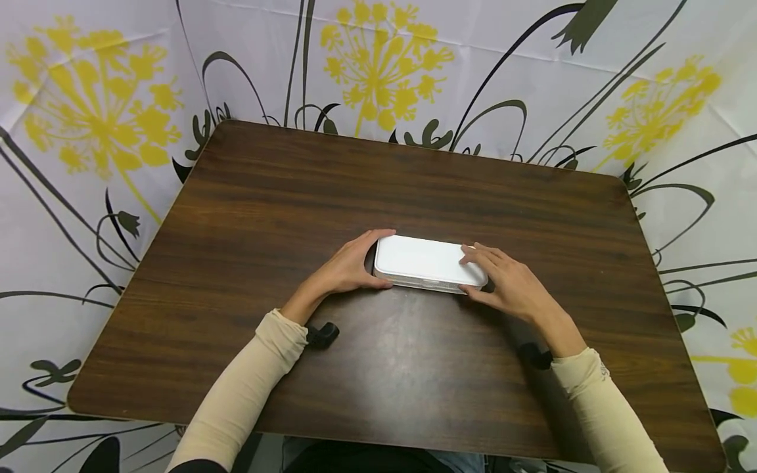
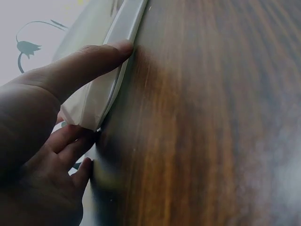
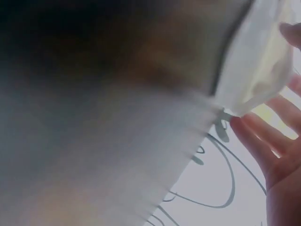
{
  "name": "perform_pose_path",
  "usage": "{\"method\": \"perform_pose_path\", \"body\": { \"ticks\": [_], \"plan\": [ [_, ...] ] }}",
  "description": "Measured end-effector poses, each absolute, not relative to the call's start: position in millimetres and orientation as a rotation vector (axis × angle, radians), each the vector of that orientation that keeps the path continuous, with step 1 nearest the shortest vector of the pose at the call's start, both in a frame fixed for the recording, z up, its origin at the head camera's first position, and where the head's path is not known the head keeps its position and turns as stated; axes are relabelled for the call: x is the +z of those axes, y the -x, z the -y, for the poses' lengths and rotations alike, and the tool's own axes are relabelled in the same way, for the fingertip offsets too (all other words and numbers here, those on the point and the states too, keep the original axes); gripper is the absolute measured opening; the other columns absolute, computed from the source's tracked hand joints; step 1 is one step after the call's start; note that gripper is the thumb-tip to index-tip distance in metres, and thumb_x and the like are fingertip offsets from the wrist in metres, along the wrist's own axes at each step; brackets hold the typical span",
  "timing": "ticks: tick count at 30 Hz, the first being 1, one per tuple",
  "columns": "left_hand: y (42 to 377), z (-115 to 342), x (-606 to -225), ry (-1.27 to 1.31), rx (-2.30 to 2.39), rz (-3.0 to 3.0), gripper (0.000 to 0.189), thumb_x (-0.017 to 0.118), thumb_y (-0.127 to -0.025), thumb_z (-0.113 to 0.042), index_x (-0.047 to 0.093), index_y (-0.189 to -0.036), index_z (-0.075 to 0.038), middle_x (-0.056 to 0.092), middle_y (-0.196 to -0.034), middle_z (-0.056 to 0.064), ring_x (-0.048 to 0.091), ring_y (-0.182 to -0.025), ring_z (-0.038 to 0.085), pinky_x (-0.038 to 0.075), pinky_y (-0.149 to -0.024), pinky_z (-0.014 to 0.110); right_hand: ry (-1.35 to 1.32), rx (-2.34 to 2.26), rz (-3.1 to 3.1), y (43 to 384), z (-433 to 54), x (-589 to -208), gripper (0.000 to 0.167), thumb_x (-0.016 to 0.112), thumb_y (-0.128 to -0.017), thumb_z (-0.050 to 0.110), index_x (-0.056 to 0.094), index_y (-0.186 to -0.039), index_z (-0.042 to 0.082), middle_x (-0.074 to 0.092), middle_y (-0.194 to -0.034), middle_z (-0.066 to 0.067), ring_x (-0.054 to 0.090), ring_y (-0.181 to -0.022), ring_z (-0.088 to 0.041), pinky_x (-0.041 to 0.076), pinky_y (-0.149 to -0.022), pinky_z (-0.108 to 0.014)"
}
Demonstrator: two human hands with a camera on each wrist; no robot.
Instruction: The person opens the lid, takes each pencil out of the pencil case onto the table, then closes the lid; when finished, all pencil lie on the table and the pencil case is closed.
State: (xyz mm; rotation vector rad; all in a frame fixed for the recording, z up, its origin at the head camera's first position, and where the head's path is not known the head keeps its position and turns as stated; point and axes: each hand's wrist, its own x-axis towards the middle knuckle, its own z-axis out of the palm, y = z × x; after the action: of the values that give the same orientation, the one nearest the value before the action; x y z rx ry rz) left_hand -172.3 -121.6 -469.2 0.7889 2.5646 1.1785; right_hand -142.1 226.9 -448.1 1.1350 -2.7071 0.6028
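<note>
A white rectangular box with rounded corners lies flat near the middle of the brown table. My left hand grips its left end, thumb on the near side and fingers round the far side. In the left wrist view the thumb presses along the side of the box. At the opposite end, my right hand holds the box between a thumb at the near side and fingers over the top and far edge. The right wrist view is blurred, with the right hand's fingers by the box's end.
The dark wooden table has rounded corners. A white cloth with yellow flowers and dark stems hangs behind and at both sides. Each wrist wears a black strap device, one at the left and one at the right.
</note>
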Motion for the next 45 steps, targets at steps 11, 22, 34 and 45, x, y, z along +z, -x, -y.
{"method": "perform_pose_path", "body": {
  "ticks": [11,22,34,45],
  "plan": [
    [171.2,123.6,-470.4,-0.683,1.24,-2.528,0.125,0.092,-0.066,-0.034,0.009,-0.158,-0.018,0.041,-0.15,0.012,0.039,-0.136,0.028,0.031,-0.108,0.049,-0.929,0.609,2.374,152.1,-214.9,-430.5,0.021,0.079,-0.082,0.018,0.067,-0.097,0.009,0.067,-0.095,0.0,0.066,-0.081,-0.019,0.051,-0.057,-0.039],
    [172.8,119.9,-479.9,-0.739,1.311,-2.515,0.127,0.091,-0.069,-0.033,0.001,-0.157,-0.014,0.042,-0.149,0.004,0.032,-0.14,0.02,0.027,-0.111,0.046,-0.496,0.62,2.423,227.4,-199.2,-444.4,0.005,0.073,-0.089,0.011,0.072,-0.093,0.009,0.062,-0.098,-0.004,0.055,-0.092,-0.023,0.044,-0.053,-0.04],
    [169.4,119.3,-481.9,-0.729,1.329,-2.532,0.134,0.092,-0.067,-0.034,-0.005,-0.157,-0.015,0.041,-0.15,0.006,0.03,-0.141,0.022,0.028,-0.11,0.047,-0.625,0.542,2.421,190.3,-194.6,-428.2,0.015,0.076,-0.085,0.008,0.073,-0.1,0.007,0.066,-0.096,-0.006,0.056,-0.087,-0.026,0.045,-0.067,-0.043],
    [169.7,123.2,-484.5,-0.736,1.347,-2.532,0.133,0.091,-0.068,-0.033,-0.005,-0.157,-0.015,0.042,-0.149,0.005,0.028,-0.142,0.02,0.027,-0.11,0.048,-0.944,0.374,2.799,161.6,-193.4,-440.0,0.017,0.08,-0.082,0.01,0.076,-0.099,0.01,0.069,-0.098,-0.005,0.062,-0.09,-0.026,0.049,-0.079,-0.045]
  ]
}}
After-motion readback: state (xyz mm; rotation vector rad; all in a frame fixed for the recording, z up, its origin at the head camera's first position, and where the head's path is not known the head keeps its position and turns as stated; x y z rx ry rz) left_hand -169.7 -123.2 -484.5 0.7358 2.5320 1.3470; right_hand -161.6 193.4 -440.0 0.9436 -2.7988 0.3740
